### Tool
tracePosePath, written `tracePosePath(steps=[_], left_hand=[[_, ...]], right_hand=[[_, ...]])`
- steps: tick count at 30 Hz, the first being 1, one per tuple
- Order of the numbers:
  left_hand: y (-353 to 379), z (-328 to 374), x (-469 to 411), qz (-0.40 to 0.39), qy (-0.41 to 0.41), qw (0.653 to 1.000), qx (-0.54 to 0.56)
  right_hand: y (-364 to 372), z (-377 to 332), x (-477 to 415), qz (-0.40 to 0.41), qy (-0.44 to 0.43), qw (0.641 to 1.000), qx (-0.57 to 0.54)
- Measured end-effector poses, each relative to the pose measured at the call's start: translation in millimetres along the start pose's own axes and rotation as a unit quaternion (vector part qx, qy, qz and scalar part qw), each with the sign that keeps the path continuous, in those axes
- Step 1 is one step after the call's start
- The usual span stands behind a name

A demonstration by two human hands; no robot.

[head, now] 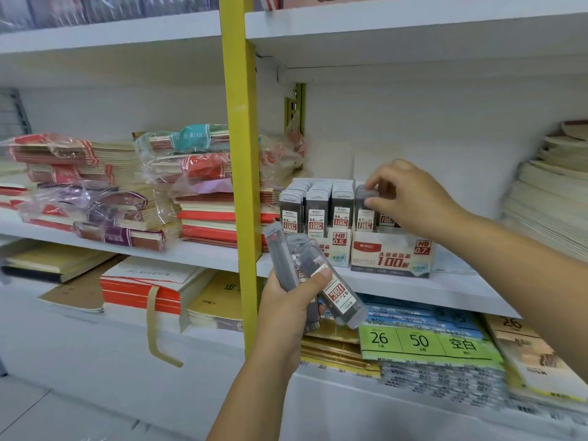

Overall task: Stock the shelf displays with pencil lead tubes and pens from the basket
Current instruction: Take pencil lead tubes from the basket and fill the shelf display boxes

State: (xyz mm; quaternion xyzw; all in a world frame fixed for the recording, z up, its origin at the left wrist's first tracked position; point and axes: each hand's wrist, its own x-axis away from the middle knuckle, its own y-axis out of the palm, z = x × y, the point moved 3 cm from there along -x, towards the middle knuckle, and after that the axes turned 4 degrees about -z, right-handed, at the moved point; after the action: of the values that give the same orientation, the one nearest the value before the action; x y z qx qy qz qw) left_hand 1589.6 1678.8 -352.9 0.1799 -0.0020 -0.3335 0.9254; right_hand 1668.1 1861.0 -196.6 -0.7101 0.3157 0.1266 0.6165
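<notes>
- We judge the job about midway. The 0.5 box [340, 246] on the shelf [461, 281] looks full, and the 0.7 box [391, 256] just right of it is being filled.
- Our right hand [410, 195] pinches a tube [363, 214] by its cap, upright in the 0.7 box's near-left corner.
- Our left hand [286, 310] grips several spare tubes [340, 297], nearer us, to go in next.
- No basket or pens show, so the pens likely remain.
- The boxes read "HB 0.5", "HB 0.7" and "100", a spare tube reads "0.7", and the green card [423, 340] reads "26", "50", "空白".

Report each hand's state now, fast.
Left hand: grips a bundle of lead tubes.
Right hand: pinches a single tube at the HB 0.7 box.
</notes>
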Motion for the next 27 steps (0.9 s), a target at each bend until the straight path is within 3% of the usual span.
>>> tracePosePath(steps=[4, 8, 11, 14, 24, 27], left_hand=[[-1, 0, 0, -0.006, -0.010, 1.000, -0.013], [-2, 1, 4, -0.007, -0.017, 1.000, -0.008], [0, 1, 7, -0.010, -0.022, 1.000, -0.006], [5, -1, 12, -0.015, -0.028, 0.999, -0.012], [12, -5, 21, -0.035, -0.043, 0.998, -0.016], [10, -5, 19, -0.020, -0.040, 0.999, -0.014]], right_hand=[[8, 5, 5, 0.009, 0.048, 0.997, 0.051], [8, -18, 56, 0.110, 0.013, 0.992, -0.063], [35, -36, 108, -0.005, 0.018, 0.977, -0.211], [63, -37, 136, -0.116, 0.092, 0.943, -0.297], [67, -21, 140, -0.078, 0.209, 0.860, -0.458], [50, -18, 135, -0.042, 0.191, 0.883, -0.427]])
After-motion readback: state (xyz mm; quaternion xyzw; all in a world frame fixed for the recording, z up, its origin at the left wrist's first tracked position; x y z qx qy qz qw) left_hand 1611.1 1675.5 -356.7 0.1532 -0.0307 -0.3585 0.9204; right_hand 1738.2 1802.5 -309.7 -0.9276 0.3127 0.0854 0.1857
